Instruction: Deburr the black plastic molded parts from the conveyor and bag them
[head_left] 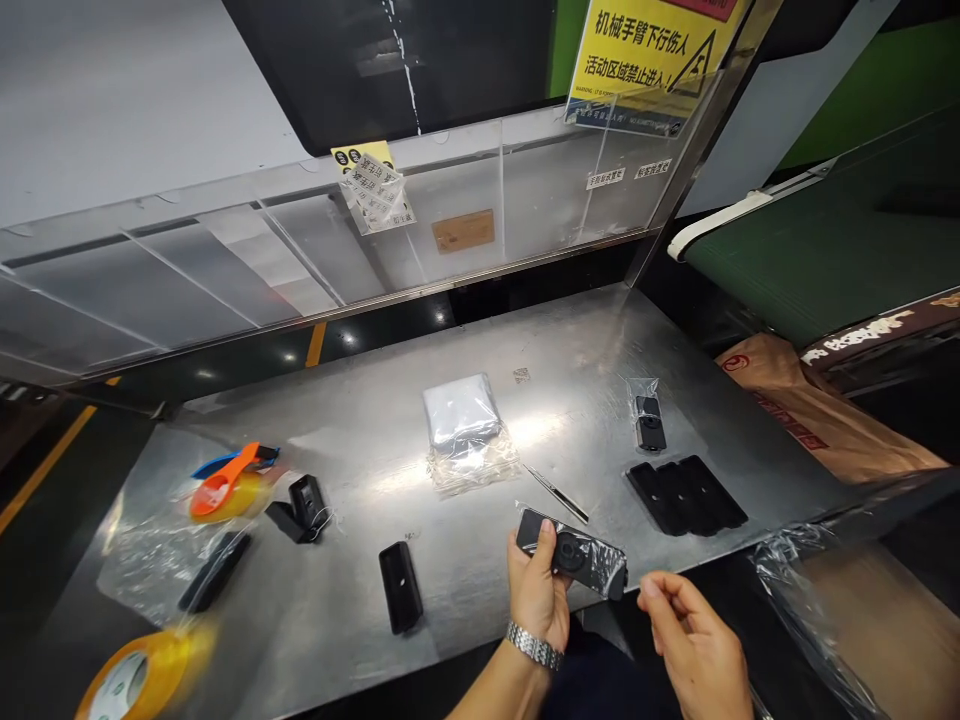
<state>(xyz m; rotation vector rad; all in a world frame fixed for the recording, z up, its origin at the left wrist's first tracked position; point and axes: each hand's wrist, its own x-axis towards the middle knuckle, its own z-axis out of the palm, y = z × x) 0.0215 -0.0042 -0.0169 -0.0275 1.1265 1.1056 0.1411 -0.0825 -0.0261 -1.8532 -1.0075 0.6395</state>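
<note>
My left hand [538, 580] is closed around a black oblong device [574, 550] with a round dial-like part. Clear plastic film covers the device, which is tilted above the table's front edge. Just right of its end, my right hand [694, 640] has thumb and forefinger pinched together; whatever is between them, if anything, is too small to make out. Behind the device lies a slim pen-like knife [557, 493]. A similar device in a clear bag [649, 422] rests at the right, beyond several black trays [686, 495].
A stack of clear plastic bags [463, 412] lies mid-table. Leftward are a black open case [400, 587], black parts [304, 508], an orange-handled tape dispenser [225, 480] and a yellow tape roll [139, 675]. A transparent panel [450, 200] stands behind the metal table [337, 620]; a green conveyor [832, 240] is right.
</note>
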